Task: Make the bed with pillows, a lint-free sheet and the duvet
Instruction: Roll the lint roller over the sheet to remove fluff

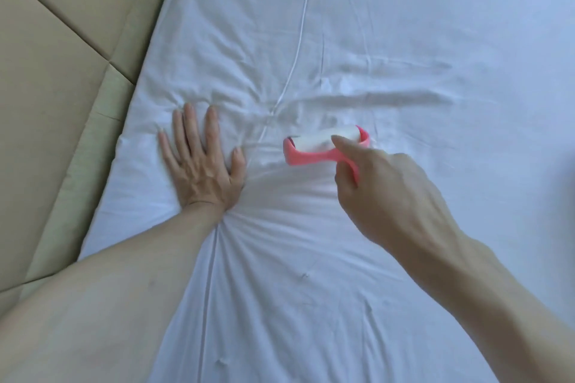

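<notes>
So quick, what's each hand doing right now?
Left hand: open, pressed flat on the sheet.
Right hand: closed, holding the pink lint roller on the sheet.

Hands and roller on the sheet

The left hand lies flat on the sheet, beside the headboard at left; the lint roller, held by the right hand, rests on the sheet right of it.

bed | creased white sheet | pink lint roller, seemingly touching sheet
</notes>
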Motion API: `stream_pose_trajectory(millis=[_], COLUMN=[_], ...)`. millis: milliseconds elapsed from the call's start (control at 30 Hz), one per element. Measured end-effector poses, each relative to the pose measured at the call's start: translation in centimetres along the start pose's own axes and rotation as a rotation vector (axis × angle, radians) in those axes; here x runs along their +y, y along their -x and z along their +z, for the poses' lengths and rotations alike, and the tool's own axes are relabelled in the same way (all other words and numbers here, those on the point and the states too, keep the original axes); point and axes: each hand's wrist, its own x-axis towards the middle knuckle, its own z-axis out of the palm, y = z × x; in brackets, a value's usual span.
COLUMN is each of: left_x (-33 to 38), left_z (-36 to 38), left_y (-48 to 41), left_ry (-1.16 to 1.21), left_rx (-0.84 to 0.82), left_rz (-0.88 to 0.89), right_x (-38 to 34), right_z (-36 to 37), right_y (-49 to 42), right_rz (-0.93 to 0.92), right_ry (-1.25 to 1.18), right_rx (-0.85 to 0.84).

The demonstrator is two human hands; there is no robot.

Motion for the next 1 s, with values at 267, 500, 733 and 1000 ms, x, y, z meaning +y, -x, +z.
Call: stream_pose_trajectory(millis=[267, 500, 733, 1000], left_x=[-0.1, 0.0, -0.1, -0.1], left_z=[0.3, -0.3, 0.0, 0.4], left_y=[-0.1, 0.0, 0.2, -0.4], left_ry=[-0.005, -0.007, -0.005, -0.013], left_rx=[-0.002, -0.033, 0.01, -0.068], left_rz=[0.013, 0.005, 0.011, 0.024], right_x=[-0.2, 2.9, 3.0, 4.7], right_z=[3.6, 1.4, -1.7, 1.3], right_y=[-5.3, 4.9, -1.8, 1.8], right_rz=[-0.023, 0.064, 0.135, 0.249], right_ry=[0.046, 0.04, -0.019, -0.004], right_rx=[0.021, -0.183, 0.041, -0.176])
